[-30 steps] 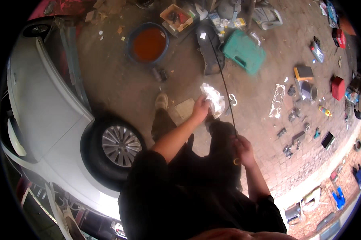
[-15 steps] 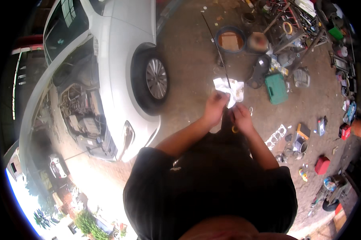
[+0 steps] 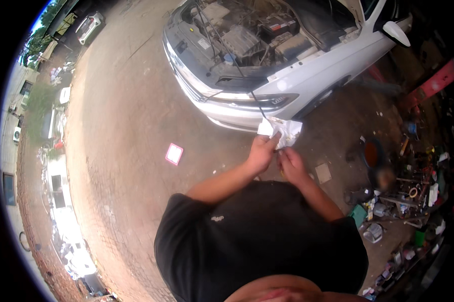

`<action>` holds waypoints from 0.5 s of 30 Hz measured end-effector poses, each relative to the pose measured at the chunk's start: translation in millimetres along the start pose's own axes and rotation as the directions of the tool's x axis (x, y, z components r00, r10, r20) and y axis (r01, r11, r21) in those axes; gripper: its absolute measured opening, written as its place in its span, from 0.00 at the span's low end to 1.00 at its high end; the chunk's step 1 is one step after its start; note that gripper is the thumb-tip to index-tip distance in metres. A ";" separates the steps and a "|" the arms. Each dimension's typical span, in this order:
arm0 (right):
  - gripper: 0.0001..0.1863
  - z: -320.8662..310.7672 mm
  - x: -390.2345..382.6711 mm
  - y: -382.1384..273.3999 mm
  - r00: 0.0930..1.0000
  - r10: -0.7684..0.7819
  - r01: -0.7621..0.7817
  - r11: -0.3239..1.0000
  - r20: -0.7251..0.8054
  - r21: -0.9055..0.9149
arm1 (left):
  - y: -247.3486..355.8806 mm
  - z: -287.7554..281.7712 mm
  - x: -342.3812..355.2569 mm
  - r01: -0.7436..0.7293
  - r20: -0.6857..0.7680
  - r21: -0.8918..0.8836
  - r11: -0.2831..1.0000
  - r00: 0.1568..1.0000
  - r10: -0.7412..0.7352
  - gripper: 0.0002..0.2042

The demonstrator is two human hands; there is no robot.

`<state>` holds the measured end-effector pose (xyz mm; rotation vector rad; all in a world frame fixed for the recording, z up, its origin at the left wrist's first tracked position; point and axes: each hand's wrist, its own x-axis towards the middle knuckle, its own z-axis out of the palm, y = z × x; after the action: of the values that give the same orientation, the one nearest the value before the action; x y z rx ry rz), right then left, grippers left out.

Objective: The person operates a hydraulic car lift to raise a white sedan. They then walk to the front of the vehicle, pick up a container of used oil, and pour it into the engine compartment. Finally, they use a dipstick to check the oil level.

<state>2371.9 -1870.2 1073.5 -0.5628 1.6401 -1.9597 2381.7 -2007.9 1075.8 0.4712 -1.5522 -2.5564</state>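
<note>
My left hand is closed on a crumpled white paper towel, which is wrapped about a long thin dark dipstick. The dipstick points up and left from the paper, its far part crossing in front of the open engine bay. Just below the paper, my right hand is closed at the near end of the dipstick, where a bit of yellow shows. The fingers hide most of that end. Dark stains mark the paper.
A white car with its engine bay exposed stands ahead. A pink-edged square lies on the ground at left, and a flat tan piece at right. A round basin, a green case and cluttered tools crowd the right.
My view has swung left, from the car's side and the cluttered floor to its front. Both hands keep hold of the paper towel and dipstick, which now extends toward the engine bay.
</note>
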 end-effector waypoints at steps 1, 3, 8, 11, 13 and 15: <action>0.10 29.8 16.6 2.9 0.998 -0.002 0.002 1.000 0.063 -0.007 | 20.0 -39.9 -8.7 0.046 0.009 0.024 0.999 0.999 -0.047 0.12; 0.10 66.0 50.3 0.9 0.987 0.011 0.002 0.996 0.157 -0.085 | 47.8 -77.6 -3.4 -0.020 -0.155 -0.089 0.996 0.988 0.006 0.11; 0.11 121.6 105.9 27.5 0.914 0.207 -0.144 0.970 0.350 -0.197 | 99.3 -179.1 35.2 -0.417 -0.567 -0.206 0.885 0.788 0.240 0.11; 0.11 145.0 133.6 37.1 0.855 0.257 -0.123 0.944 0.451 -0.305 | 149.6 -265.7 38.6 -0.484 -0.710 -0.136 0.864 0.656 0.256 0.12; 0.12 143.4 153.7 60.0 0.847 0.272 -0.139 0.943 0.458 -0.303 | 173.9 -319.1 45.7 -0.485 -0.747 -0.067 0.872 0.603 0.279 0.14; 0.12 141.1 180.7 70.0 0.821 0.313 -0.111 0.908 0.477 -0.404 | 203.0 -371.1 64.1 -0.565 -0.745 -0.006 0.825 0.553 0.373 0.11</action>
<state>2326.5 -2101.1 1027.7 -0.9215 1.6045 -1.1852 2427.2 -2433.2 1082.8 0.7731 -0.8785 -1.7519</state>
